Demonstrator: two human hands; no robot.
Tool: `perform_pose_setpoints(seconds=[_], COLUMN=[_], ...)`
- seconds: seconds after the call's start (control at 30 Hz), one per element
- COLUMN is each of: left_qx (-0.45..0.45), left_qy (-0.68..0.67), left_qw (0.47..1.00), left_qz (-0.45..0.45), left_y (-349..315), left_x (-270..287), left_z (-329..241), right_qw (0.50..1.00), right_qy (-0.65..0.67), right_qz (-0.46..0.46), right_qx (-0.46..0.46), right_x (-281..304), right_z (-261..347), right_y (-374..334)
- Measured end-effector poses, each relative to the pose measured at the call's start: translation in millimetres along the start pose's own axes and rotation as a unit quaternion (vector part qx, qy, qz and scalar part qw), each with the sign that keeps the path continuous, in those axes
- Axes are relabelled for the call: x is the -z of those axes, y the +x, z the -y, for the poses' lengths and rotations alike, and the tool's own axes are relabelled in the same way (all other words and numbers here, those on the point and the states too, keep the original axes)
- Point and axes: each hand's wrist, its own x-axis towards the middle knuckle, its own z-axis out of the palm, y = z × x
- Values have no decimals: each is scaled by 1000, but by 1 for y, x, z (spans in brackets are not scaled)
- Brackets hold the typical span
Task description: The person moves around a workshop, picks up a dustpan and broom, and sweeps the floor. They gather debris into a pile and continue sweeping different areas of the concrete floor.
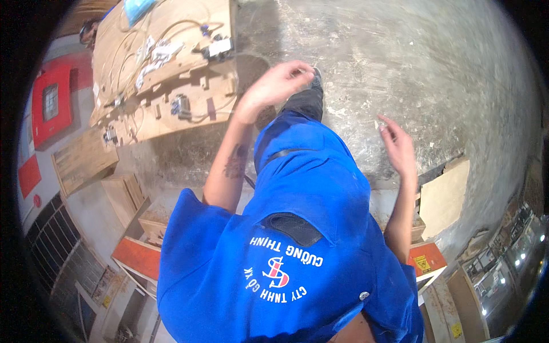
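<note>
My left hand (pixel 278 84) hangs in the air in front of me, beside the right edge of a wooden worktable (pixel 154 123). Its fingers are loosely bent, with a gap by the thumb, and I see nothing in it. Out to the right, my right hand (pixel 398 146) is over the concrete floor (pixel 377 63), index finger stretched and the other fingers partly curled. It holds nothing and touches nothing. On the worktable are thin hoses (pixel 128 54), crumpled white material (pixel 163 51), a small metal fixture (pixel 180 107) and a light blue bag (pixel 137 10).
Wooden boxes or panels (pixel 86 160) stand left, below the worktable. Orange-topped frames (pixel 137 257) are behind me on both sides. A pale board (pixel 445 197) leans at the right. Red panels (pixel 52 106) are at the far left. My shoe (pixel 316 77) is on the floor ahead.
</note>
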Motion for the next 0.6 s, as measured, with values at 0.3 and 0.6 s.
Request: perform_pose_setpoints(seconds=[0.3,0.6], left_qx=[-13,63], left_qy=[101,50], left_qw=[986,997], left_qz=[130,-7], left_y=[210,301], left_x=[-23,75], left_z=[-25,-60], right_qw=[968,936], right_qy=[-146,222], right_qz=[203,-7], right_qx=[-17,-272], right_x=[-69,63], right_z=[-221,-194], right_y=[45,201])
